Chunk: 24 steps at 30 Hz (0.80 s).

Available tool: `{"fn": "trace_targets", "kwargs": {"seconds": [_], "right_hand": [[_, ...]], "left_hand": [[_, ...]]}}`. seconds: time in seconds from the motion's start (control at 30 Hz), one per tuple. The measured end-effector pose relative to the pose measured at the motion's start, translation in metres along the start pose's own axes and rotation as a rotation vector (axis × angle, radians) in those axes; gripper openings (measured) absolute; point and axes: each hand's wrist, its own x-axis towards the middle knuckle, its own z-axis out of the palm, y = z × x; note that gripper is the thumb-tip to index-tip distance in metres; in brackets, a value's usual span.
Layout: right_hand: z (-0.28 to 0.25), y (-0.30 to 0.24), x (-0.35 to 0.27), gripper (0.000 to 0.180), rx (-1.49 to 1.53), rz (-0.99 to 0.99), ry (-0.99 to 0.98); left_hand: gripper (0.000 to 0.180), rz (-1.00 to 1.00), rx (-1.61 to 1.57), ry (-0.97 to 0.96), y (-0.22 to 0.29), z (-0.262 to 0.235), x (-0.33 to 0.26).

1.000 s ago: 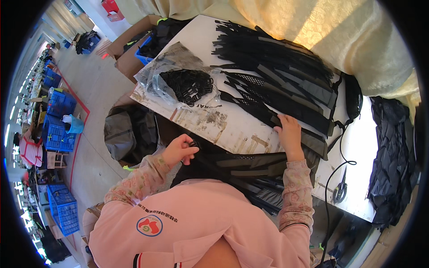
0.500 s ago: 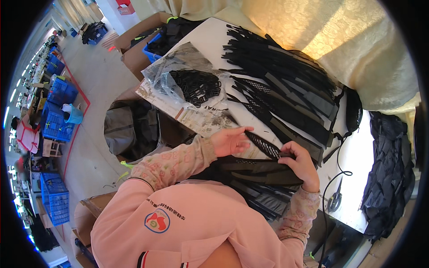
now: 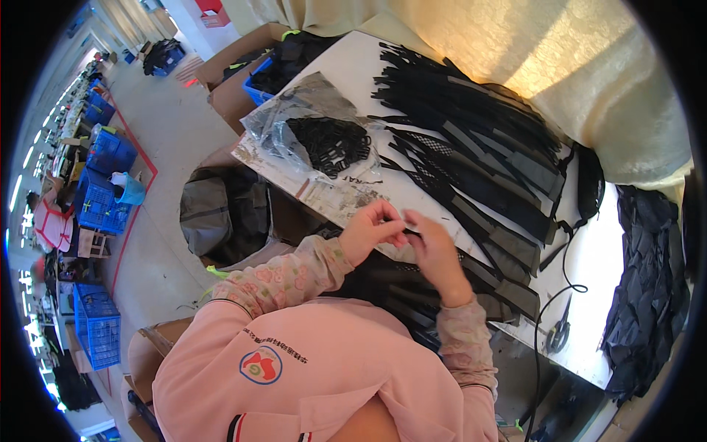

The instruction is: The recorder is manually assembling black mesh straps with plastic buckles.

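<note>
My left hand (image 3: 372,234) and my right hand (image 3: 440,259) meet over the table's near edge, fingertips pinched close together. Between them shows a dark bit of a black strap (image 3: 412,233); the fingers hide most of it. Just below my hands lie more black and dark grey straps (image 3: 398,276), some with mesh. A large spread of such straps (image 3: 471,110) covers the table's far side. To the left of it, an opened clear plastic bag (image 3: 283,140) holds a heap of small black plastic buckles (image 3: 335,146).
Scissors (image 3: 560,333) and a black cord (image 3: 541,331) lie on the white table (image 3: 434,210) at right, beside dark quilted fabric (image 3: 641,280). A blue crate (image 3: 258,87) and a carton (image 3: 239,107) stand behind left; an open box with dark fabric (image 3: 228,210) sits left. Curtains hang behind.
My right hand has moved left and up to meet my left hand. The left fingers, spread before, are now pinched. The mesh strap, stretched in view before, is mostly hidden.
</note>
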Motion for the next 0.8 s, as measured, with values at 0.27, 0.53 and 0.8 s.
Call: {"fn": "trace_targets", "kwargs": {"seconds": [0.27, 0.53, 0.8], "right_hand": [[0.021, -0.008, 0.005, 0.023, 0.211, 0.131, -0.063], [0.021, -0.013, 0.018, 0.015, 0.287, 0.143, -0.041], [0.017, 0.008, 0.017, 0.015, 0.503, 0.364, 0.029]], "left_hand": [[0.016, 0.473, 1.207, 0.48, 0.078, -0.124, 0.044], [0.032, 0.19, 1.923, 0.156, 0.067, -0.142, 0.082], [0.017, 0.684, 1.471, 0.332, 0.077, -0.105, 0.06]]}}
